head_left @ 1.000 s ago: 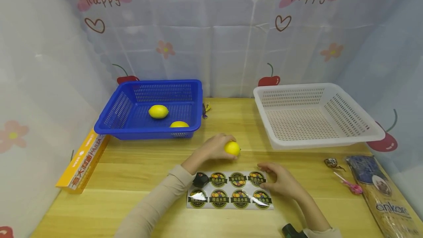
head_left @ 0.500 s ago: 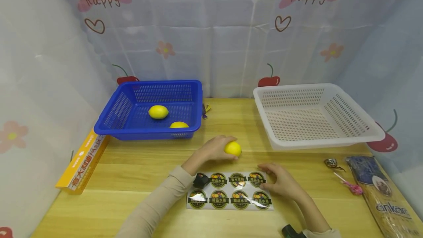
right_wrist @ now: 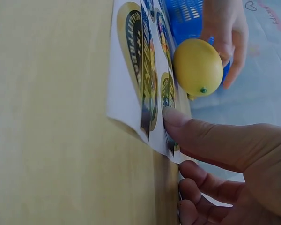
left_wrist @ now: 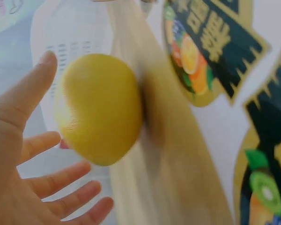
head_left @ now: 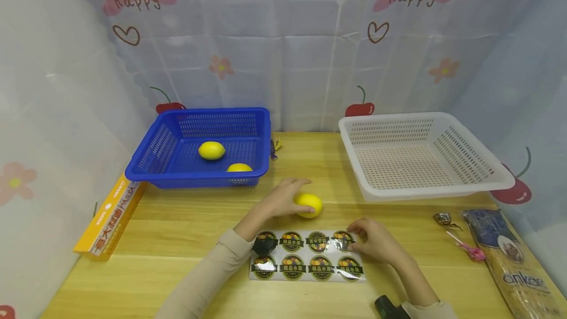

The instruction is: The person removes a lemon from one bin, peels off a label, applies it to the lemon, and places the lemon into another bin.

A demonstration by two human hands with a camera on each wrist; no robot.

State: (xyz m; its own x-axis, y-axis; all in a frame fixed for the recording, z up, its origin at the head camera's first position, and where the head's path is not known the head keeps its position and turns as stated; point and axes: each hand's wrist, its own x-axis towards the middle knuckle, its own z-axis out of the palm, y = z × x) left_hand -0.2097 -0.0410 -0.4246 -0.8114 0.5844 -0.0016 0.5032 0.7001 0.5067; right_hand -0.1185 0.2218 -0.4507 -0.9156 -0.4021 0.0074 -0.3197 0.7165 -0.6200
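Observation:
A lemon [head_left: 308, 205] lies on the wooden table just beyond a sheet of round fruit stickers [head_left: 307, 255]. My left hand [head_left: 281, 200] is beside the lemon, thumb and fingers spread; in the left wrist view the fingers [left_wrist: 61, 180] are extended and loose around the lemon [left_wrist: 100, 108]. At the sheet's far right corner is my right hand [head_left: 380, 242]. Its thumb [right_wrist: 178, 118] lies on the corner sticker and the other fingers are curled at the edge, pinching the sheet, whose near edge lifts slightly; the index fingertip is hidden in the right wrist view.
A blue basket [head_left: 199, 176] at the back left holds two lemons [head_left: 211, 150]. A white basket [head_left: 438, 192] stands at the back right. A pasta box [head_left: 110, 215] lies left; a pasta bag [head_left: 509, 260], a lollipop [head_left: 474, 251] and a wrapped candy [head_left: 443, 219] lie right.
My left fingers have spread from their hold on the lemon, and more of it shows, shifted slightly left. My right fingers have curled closer at the sticker sheet's corner.

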